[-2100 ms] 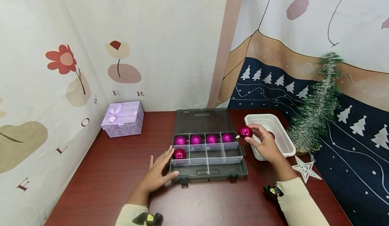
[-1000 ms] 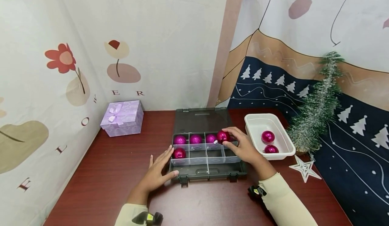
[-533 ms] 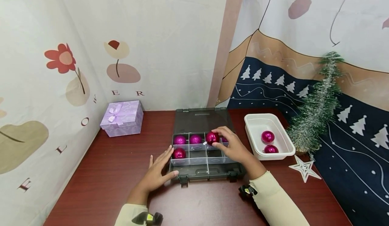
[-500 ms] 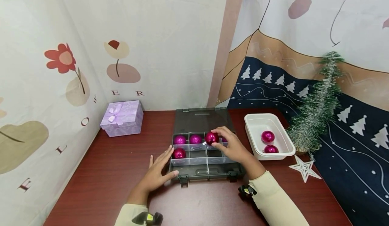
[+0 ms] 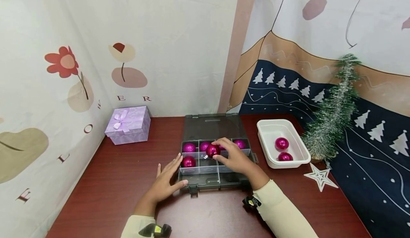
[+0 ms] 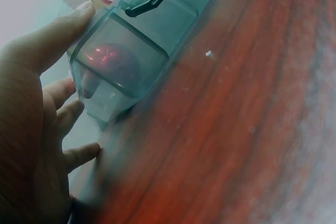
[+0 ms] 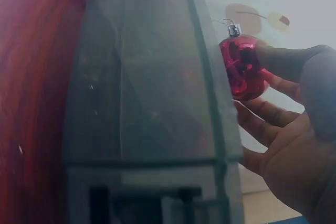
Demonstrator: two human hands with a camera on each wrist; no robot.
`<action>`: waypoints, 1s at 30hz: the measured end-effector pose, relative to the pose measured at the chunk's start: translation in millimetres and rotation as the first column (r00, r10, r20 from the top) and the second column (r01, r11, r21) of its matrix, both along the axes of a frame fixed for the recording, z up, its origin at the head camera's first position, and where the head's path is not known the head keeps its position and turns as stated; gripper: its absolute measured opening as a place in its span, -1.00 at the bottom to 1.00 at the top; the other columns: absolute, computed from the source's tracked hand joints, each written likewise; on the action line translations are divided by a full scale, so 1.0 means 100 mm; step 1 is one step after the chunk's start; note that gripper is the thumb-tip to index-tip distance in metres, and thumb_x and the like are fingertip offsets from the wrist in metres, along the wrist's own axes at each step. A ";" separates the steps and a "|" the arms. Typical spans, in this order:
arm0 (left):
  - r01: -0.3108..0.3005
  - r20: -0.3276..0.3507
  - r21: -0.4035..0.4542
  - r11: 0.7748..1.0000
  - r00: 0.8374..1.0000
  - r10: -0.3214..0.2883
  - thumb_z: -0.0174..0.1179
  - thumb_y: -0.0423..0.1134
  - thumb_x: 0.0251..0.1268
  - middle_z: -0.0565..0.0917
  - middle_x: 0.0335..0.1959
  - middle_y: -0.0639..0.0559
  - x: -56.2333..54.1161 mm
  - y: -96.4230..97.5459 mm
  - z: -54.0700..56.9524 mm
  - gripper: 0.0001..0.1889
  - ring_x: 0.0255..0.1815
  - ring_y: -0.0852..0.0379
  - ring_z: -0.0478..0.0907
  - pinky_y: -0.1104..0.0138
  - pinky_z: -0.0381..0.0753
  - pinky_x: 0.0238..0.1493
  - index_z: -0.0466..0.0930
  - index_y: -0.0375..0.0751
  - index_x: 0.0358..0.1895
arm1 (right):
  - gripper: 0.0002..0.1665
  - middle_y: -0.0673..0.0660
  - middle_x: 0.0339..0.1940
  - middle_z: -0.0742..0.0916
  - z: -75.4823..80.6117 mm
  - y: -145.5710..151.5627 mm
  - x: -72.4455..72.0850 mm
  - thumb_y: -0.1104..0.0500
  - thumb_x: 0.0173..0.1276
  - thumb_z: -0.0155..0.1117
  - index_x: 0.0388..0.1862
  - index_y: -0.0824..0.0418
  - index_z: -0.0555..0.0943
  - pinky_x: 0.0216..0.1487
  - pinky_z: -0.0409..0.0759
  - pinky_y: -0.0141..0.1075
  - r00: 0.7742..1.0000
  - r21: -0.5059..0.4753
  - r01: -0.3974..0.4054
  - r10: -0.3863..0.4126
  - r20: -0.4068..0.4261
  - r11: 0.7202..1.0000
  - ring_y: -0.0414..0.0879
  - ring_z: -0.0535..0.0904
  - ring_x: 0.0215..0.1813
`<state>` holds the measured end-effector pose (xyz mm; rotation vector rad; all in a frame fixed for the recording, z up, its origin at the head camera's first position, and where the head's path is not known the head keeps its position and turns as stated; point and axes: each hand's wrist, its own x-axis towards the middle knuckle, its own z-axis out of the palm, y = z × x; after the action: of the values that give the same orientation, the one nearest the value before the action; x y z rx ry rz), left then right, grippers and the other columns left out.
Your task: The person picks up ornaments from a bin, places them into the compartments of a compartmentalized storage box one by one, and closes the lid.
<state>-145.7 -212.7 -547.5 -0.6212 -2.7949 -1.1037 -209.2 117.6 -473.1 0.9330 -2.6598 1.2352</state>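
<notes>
A dark see-through compartment box (image 5: 199, 178) lies on the table with its lid (image 5: 213, 127) folded back. Glittery magenta baubles (image 5: 189, 147) fill the back row, one partly hidden behind fingers. A shiny bauble (image 5: 188, 162) sits in the middle row's left compartment. My right hand (image 5: 236, 159) pinches another shiny magenta bauble (image 5: 212, 151) by thumb and fingers, over the second column. In the right wrist view this bauble (image 7: 241, 74) shows its silver cap, above the box edge. My left hand (image 5: 164, 179) rests with extended fingers against the box's left side.
A white tub (image 5: 270, 152) on the right holds two shiny baubles (image 5: 282, 144). Beside it are a small frosted Christmas tree (image 5: 333, 120) and a white star (image 5: 321, 176). A lilac gift box (image 5: 128, 126) stands at the back left. Printed cloth hangs behind the table.
My right hand has carried the bauble from the tub leftwards, across the back row to the middle row's second compartment. The left hand stays at the box's side.
</notes>
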 end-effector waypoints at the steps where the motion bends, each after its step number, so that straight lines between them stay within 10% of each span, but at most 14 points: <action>1: -0.001 -0.001 0.000 1.000 1.000 0.001 0.42 0.17 0.36 0.21 0.81 -0.08 0.00 0.00 0.00 -0.01 0.72 -0.46 0.26 -0.70 -0.39 0.53 0.20 -0.02 0.77 | -0.47 0.16 0.34 0.72 -0.01 -0.01 0.00 0.14 0.50 0.52 0.39 0.15 0.65 0.48 0.65 0.17 1.000 0.002 -0.006 0.006 -0.001 1.000 0.14 0.65 0.45; 30: 0.004 -0.013 0.003 1.000 1.000 -0.004 0.42 0.14 0.36 0.21 0.80 -0.12 0.01 0.01 0.01 -0.02 0.71 -0.48 0.26 -0.72 -0.40 0.52 0.21 -0.08 0.76 | -0.44 0.22 0.35 0.74 -0.08 -0.18 0.06 0.11 0.50 0.52 0.40 0.24 0.66 0.52 0.56 0.21 0.999 0.178 -0.025 0.032 -0.038 0.984 0.16 0.59 0.46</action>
<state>-144.7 -211.7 -546.7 -0.6315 -2.7811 -1.1007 -203.6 99.7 -481.2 1.0103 -2.7692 0.9842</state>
